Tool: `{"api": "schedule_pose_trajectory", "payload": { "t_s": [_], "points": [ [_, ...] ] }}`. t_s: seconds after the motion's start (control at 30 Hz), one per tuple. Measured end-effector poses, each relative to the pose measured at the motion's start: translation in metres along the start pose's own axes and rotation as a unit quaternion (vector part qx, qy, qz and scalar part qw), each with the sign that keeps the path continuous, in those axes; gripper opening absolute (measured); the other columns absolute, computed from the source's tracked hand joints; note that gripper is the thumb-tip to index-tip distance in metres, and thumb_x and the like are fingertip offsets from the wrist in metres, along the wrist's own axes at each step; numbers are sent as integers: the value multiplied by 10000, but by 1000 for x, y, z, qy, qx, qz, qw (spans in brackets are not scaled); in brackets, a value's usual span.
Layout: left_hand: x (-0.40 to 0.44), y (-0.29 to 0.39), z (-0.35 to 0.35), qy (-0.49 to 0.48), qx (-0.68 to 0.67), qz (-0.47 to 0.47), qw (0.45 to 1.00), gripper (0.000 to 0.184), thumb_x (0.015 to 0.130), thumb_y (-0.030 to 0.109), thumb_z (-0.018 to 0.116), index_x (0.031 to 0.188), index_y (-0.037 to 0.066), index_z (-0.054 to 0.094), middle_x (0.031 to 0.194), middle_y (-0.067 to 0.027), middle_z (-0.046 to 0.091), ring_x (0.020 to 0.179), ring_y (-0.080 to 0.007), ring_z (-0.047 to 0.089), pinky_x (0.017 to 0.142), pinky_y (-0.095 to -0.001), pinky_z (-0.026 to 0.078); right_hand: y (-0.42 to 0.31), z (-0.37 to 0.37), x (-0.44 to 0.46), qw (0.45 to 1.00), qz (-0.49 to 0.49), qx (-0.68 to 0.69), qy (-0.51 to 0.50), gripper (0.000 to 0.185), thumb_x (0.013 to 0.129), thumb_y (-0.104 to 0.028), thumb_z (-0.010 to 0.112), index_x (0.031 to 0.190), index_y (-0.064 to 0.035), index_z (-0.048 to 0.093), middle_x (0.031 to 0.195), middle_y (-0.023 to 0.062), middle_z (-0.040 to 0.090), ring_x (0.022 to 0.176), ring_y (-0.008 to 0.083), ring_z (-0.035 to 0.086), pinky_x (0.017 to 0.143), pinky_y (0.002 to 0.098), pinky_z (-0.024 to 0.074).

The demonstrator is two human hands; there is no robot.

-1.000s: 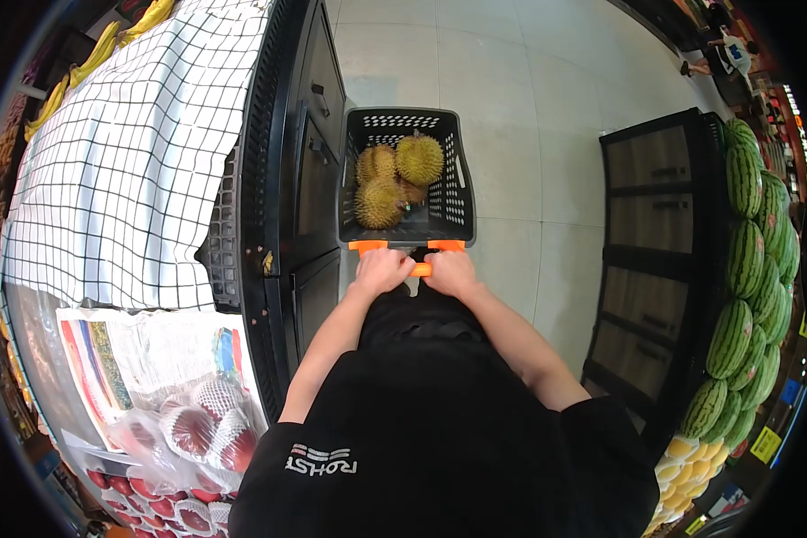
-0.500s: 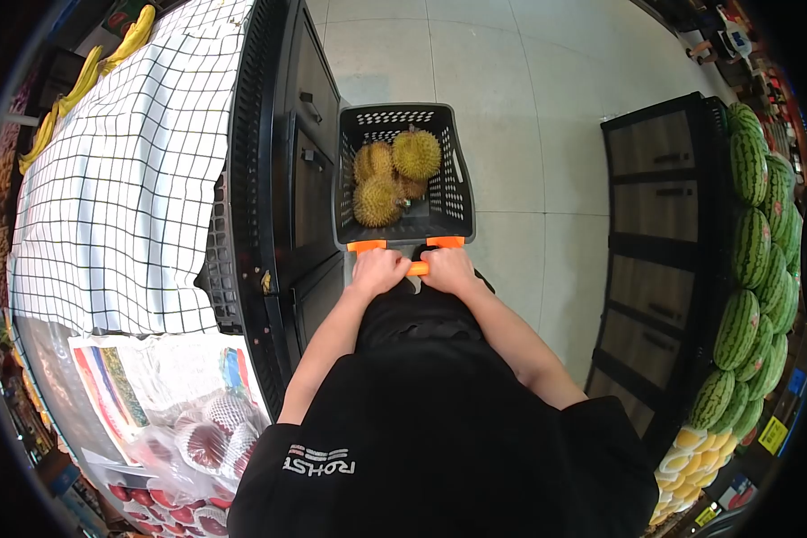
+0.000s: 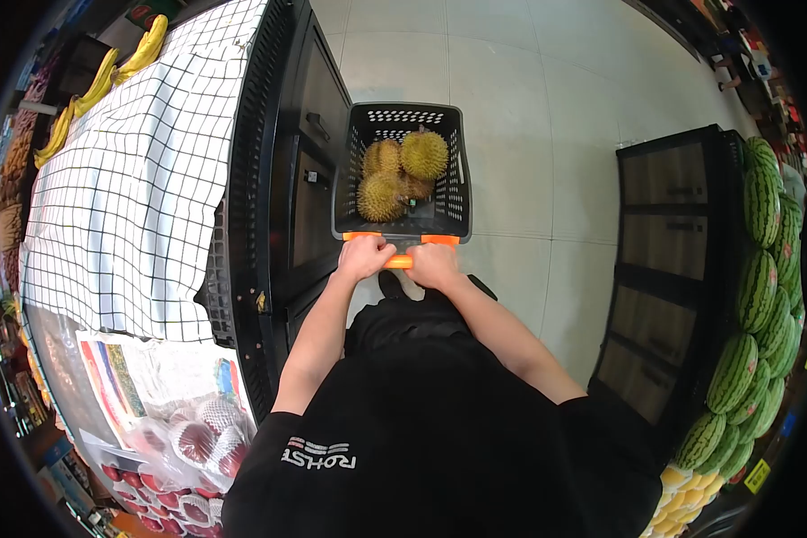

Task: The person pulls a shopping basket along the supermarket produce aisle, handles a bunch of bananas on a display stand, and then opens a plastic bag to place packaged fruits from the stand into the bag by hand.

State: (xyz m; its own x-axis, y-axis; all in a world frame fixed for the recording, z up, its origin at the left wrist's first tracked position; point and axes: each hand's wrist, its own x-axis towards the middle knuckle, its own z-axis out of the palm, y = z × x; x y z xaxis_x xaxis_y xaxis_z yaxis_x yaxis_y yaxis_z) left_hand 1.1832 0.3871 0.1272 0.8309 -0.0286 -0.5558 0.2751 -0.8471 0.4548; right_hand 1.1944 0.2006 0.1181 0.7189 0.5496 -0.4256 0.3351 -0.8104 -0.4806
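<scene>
Orange plastic, smooth and rod-like, forms the handle (image 3: 398,262) under the person's left hand (image 3: 363,257) and right hand (image 3: 432,265). Both are curled around it, knuckles up, a short bare stretch showing between them. Two flat orange brackets (image 3: 440,239) join it to a black plastic basket (image 3: 457,202), boxy with rounded corners and walls pierced by small holes, standing just ahead on pale, smooth tiles (image 3: 502,134). Inside lie the durians (image 3: 424,155), roundish, yellow-green to brown, bristling with spikes; I count four, one mostly hidden under the others.

Against a second ago, both hands sit further left along the handle and slightly wider apart, so more orange shows in the gap. The durians keep their places within the basket.

Close on the left, a black cabinet (image 3: 318,193) shows two drawer pulls; beside it spreads a creased white cloth (image 3: 134,179) with thin black checks. Near its lower edge, dark red fruits (image 3: 197,441) in white foam netting bulge under clear plastic. Three clusters of bananas (image 3: 143,52) edge the cloth. Well off to the right, at least ten striped oval watermelons (image 3: 732,372) are piled above a wood-fronted cabinet (image 3: 662,242).
</scene>
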Motion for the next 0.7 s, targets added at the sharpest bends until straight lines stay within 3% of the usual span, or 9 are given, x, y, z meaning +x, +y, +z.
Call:
{"api": "schedule_pose_trajectory", "payload": {
  "t_s": [0.33,0.6,0.7],
  "points": [
    [31,12,-12,99,45,-46,993,340,789,360,540,854,79,720,757,-147,688,774,-345,678,739,-449,537,20,-22,41,997,-43,25,-60,230,788,-281,637,886,-96,731,809,143,716,800,320,708,721,454,564],
    [48,19,-28,45,14,-84,995,373,797,425,553,827,90,714,788,-150,697,800,-347,676,770,-449,533,29,-23,55,997,-70,22,-24,221,795,-274,641,850,-81,735,764,145,710,729,311,710,681,445,568],
    [51,22,-33,47,7,-78,996,340,786,373,545,831,71,694,764,-155,678,781,-360,662,751,-450,524,30,-28,58,997,-68,22,-20,216,794,-273,647,831,-80,735,752,146,707,717,309,709,671,446,567]
  ]
}}
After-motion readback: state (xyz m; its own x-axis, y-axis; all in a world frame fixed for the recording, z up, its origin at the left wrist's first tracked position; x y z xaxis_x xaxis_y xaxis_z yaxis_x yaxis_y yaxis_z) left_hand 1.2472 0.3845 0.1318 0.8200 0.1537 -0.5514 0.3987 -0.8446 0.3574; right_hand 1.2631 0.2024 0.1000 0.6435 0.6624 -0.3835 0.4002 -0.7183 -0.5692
